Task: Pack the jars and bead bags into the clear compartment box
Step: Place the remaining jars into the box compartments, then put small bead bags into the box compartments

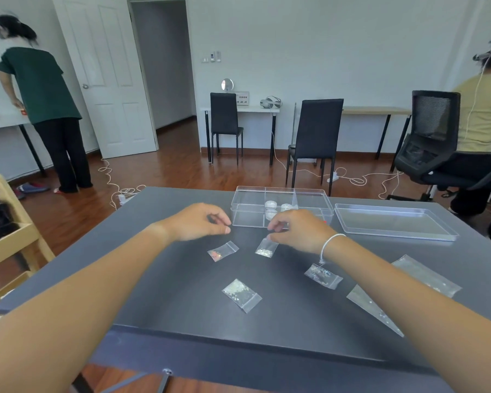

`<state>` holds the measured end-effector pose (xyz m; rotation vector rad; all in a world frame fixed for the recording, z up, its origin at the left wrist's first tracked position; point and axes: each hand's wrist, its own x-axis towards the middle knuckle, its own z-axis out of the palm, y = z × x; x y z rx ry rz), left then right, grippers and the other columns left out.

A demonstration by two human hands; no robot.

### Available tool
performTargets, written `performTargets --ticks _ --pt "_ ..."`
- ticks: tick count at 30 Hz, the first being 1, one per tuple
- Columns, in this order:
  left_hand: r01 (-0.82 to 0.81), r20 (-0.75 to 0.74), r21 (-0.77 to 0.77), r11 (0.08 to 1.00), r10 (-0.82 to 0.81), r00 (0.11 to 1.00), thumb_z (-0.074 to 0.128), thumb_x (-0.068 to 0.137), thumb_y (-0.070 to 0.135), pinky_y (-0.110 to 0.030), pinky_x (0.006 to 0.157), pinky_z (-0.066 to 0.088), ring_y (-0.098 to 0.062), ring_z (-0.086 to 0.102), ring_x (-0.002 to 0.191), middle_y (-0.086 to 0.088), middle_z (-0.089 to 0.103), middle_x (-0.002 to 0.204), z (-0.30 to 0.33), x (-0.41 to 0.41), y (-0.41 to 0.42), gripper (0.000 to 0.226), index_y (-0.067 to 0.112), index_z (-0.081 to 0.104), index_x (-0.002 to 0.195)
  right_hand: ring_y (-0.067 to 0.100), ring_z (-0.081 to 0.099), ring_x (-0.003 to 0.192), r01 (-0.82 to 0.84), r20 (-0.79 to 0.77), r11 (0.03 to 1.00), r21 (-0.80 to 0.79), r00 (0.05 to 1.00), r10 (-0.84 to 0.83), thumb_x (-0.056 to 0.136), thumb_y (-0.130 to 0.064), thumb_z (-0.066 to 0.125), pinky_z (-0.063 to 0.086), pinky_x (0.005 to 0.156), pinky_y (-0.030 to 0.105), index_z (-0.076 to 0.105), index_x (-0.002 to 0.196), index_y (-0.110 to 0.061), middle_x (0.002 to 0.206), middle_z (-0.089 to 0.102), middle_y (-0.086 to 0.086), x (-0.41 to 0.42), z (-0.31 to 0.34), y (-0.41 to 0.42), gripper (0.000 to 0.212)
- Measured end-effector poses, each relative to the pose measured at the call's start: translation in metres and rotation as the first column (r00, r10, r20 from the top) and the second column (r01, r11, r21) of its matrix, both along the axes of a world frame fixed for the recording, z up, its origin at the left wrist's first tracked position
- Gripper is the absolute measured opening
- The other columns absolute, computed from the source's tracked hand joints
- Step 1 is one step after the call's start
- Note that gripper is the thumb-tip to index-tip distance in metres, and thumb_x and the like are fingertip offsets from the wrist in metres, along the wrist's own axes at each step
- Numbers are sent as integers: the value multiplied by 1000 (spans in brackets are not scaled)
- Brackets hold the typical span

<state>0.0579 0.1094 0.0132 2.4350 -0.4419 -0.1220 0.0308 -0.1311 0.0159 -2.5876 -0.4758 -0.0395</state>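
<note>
Right hand [298,231] pinches a bead bag [265,247] near the clear box [281,207] — left hand [199,222] loosely curled, empty.

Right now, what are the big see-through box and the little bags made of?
The compartment box looks like hard clear plastic: glossy, straight see-through walls, with jars visible through them. The bead bags, like the one with red beads, look like thin soft plastic film: shiny, wrinkled, lying flat on the table.

Two black chairs [226,120] stand by a white door [108,75]; white cords [116,185] curl on the wood floor [182,168].
</note>
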Motion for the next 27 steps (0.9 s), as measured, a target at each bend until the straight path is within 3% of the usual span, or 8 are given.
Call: performTargets --ticks 6,11,15,20,24,27 --pt "79 -109 116 990 -66 992 69 77 37 -14 68 36 18 52 61 17 58 95 -7 -5 -1 29 45 59 103 19 56 100 55 -79 998 -41 995 -58 80 -40 63 45 86 30 64 108 -18 108 62 0 -6 -7 6 35" --pt "124 -147 200 972 -95 985 70 75 38 -13 67 35 12 52 66 16 54 97 -3 -6 -3 40 42 59 114 25 60 98 70 -81 995 -77 994 -76 79 -35 64 51 86 38 67 103 -15 106 66 6 -8 -10 11 32" --pt "135 -169 166 977 -106 980 72 76 27 -21 84 44 6 58 67 10 53 92 -4 -7 -6 35 34 64 109 25 60 98 85 -95 995 -61 991 -91 77 -33 66 50 85 37 68 102 -14 106 67 8 -8 -10 12 32" --pt "137 -171 151 979 -110 979 69 78 20 -11 63 40 9 56 54 10 60 77 -3 -8 -8 21 25 67 99 32 60 101 99 -122 994 -56 987 -105 77 -31 67 51 88 42 68 101 -6 108 67 17 -8 -10 12 34" --pt "102 -141 128 986 -84 986 68 79 18 -16 65 40 4 55 56 9 62 70 -3 -8 -10 11 29 66 79 35 60 100 98 -143 994 -49 984 -105 78 -30 67 48 87 44 68 100 -3 108 65 22 -7 -10 13 35" --pt "80 -108 116 990 -67 992 69 78 18 -6 55 37 8 53 53 10 61 70 -5 -7 -10 11 28 66 74 31 60 91 89 -162 996 -31 982 -93 78 -27 67 48 77 38 68 96 -5 103 67 19 -6 -10 15 29"
